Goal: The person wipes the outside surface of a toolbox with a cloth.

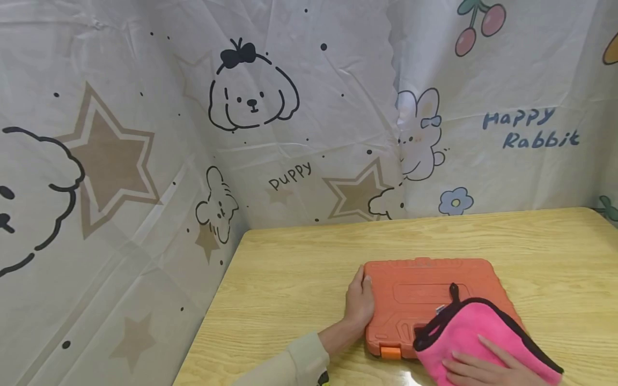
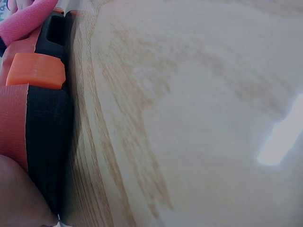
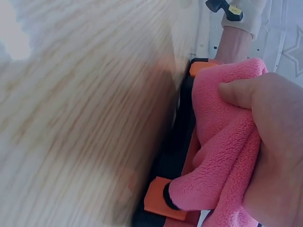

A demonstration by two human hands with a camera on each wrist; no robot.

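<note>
An orange-red hard plastic case (image 1: 405,279) with orange latches (image 2: 35,70) and a black lower half lies on the table. My left hand (image 1: 359,300) grips its left side, thumb on the lid edge. A pink fleecy cloth (image 1: 463,338) with black trim and a small black loop covers the case's near right part. My right hand (image 1: 487,370) holds this cloth against the case, fingers spread over it. In the right wrist view the thumb (image 3: 236,92) presses into the bunched cloth. The lid beneath the cloth is hidden.
The light wood-grain table (image 1: 289,268) extends around the case, with its rear edge behind. A pale curtain (image 1: 309,107) printed with puppies, stars and a rabbit hangs at the back and left.
</note>
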